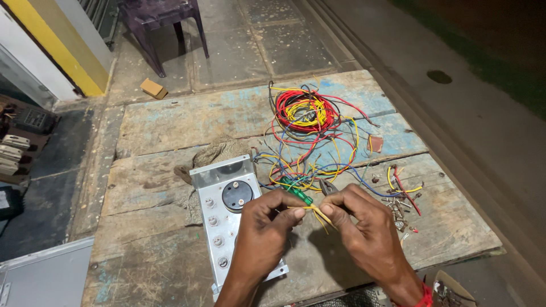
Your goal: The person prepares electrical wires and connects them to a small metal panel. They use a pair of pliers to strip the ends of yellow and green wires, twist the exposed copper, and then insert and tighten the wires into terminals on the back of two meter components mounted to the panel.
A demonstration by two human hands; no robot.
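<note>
My left hand [266, 227] and my right hand [361, 224] meet over the wooden table [170, 119], both pinching a thin bundle of yellow wires [315, 214] between fingertips. A green-handled screwdriver [296, 191] lies just beyond my left fingers. Under my left hand sits a grey metal panel [223, 227] with a round black gauge [237, 195] and a row of small knobs. Pliers [328, 187] lie just behind my right hand.
A tangle of red, yellow and blue wires [304, 122] covers the table's far right. Loose screws and wire bits [401, 199] lie at right. A cloth [219, 150] sits behind the panel. A purple plastic chair [162, 23] and a small brown block [153, 88] stand on the floor beyond.
</note>
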